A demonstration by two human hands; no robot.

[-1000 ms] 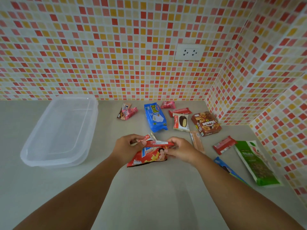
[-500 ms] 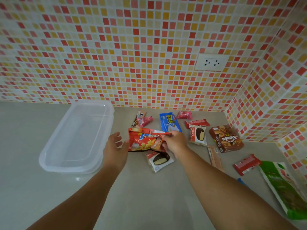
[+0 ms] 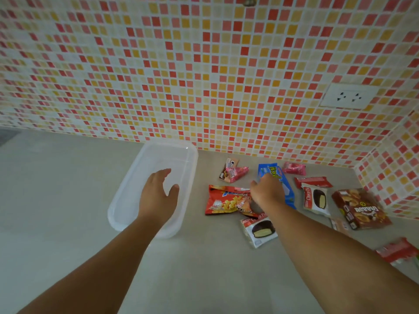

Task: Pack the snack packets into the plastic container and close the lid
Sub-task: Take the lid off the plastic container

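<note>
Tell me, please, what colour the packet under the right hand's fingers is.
Blue, with yellow lettering: the blue packet, seen in the head view.

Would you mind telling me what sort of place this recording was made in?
Most likely a home kitchen counter. A mosaic tile backsplash in red, orange and cream runs into a corner, a wall socket sits just above the plain grey countertop, and snack packets lie beside a plastic container.

Bare grey table point(image 3: 68, 200) lies open left of the clear rectangular plastic container point(image 3: 190, 168); right of it, scattered snack packets point(image 3: 229, 200) crowd the surface.
</note>
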